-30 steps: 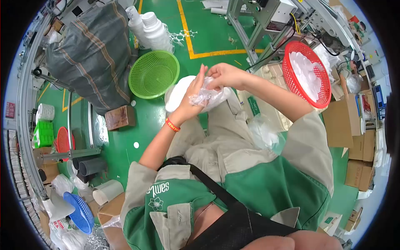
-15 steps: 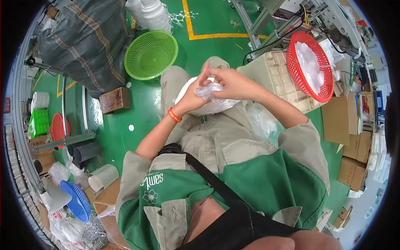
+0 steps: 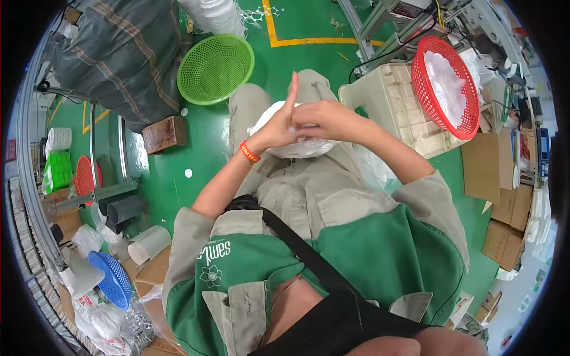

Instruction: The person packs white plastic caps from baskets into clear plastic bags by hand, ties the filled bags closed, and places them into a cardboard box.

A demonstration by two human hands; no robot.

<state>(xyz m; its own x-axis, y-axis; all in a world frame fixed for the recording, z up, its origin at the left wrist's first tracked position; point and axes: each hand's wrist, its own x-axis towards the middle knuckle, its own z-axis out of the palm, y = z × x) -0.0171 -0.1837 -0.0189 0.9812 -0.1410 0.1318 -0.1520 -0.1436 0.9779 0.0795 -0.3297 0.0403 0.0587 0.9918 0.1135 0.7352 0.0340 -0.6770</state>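
Strap and shirt: your black strap [image 3: 309, 255] lies flat and smooth across your shirt [image 3: 368, 249], a green woven cloth with beige panels.
Grip, left: your left hand [image 3: 278, 129] is raised over your lap, fingers pointing forward, a red band [image 3: 249, 152] at the wrist; its palm is largely covered, so any hold is undetermined.
Grip, right: your right hand [image 3: 326, 120] meets it with bent fingers; whether they pinch anything is hidden.
Bundle: the white bundle [image 3: 304, 149] sits in your lap beneath both hands, soft, rounded and crinkled, with a glossy, film-like skin.
Risk, slipping: your lap offers only sloping cloth; should your knees part, the bundle could slide to the floor [image 3: 160, 196], smooth and green.
Risk, tearing: the skin looks thin; a hard pull or a fingernail could split it, and static might make it cling to you.
Clear bag: limp, translucent film [image 3: 373, 166] beside your right thigh.
Crate: pale, rigid plastic [image 3: 368, 89], ribbed on one face.
Red basket: round, perforated plastic [image 3: 420, 89], holding glossy white pieces [image 3: 445, 86]; it appears tilted, so a wide swing of your right arm could jolt it and spill them.
Block: brown, box-shaped [image 3: 165, 134], its faces mottled.
Green basket: round, latticed plastic [image 3: 215, 70], ahead of your left knee.
Sack: dark, creased weave [image 3: 124, 65] with tan stripes, bulging.
Stack: white, ringed, roughly cylindrical [image 3: 219, 18], farthest forward.
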